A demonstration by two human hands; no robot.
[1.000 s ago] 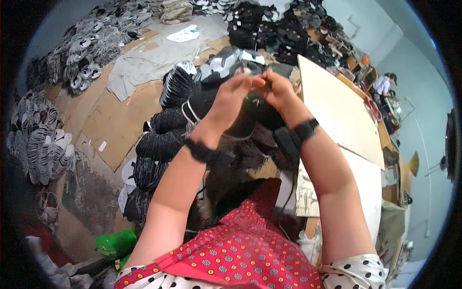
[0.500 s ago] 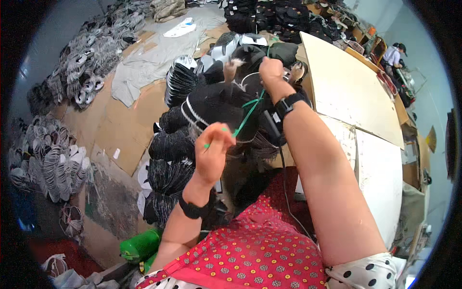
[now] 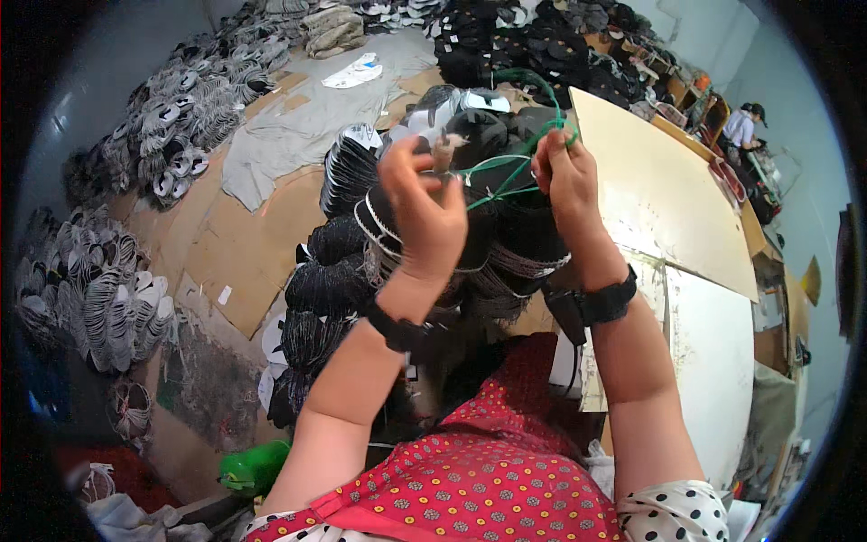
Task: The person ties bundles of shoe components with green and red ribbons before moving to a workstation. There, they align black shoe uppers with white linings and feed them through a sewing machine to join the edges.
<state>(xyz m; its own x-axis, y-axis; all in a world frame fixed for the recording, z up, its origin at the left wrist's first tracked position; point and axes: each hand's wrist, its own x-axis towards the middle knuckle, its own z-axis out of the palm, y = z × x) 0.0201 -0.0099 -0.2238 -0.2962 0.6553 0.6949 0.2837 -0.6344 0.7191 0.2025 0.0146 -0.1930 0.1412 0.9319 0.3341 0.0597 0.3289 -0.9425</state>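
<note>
Head view, green cord [image 3: 506,172] stretched between raised hands [image 3: 492,194], above black bundle [image 3: 506,244].

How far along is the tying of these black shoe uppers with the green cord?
Done: tied black bundles lie stacked at the left. In hand: the left hand and right hand pull a green cord over the stack of black uppers; no finished knot shows. Left: loose piles farther back.

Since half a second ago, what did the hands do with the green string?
The left hand rose from low down to beside the right hand, drawing the green string up short between them. The right hand kept its grip on the string above the dark bundle. The stacks on the floor stayed put.
</note>
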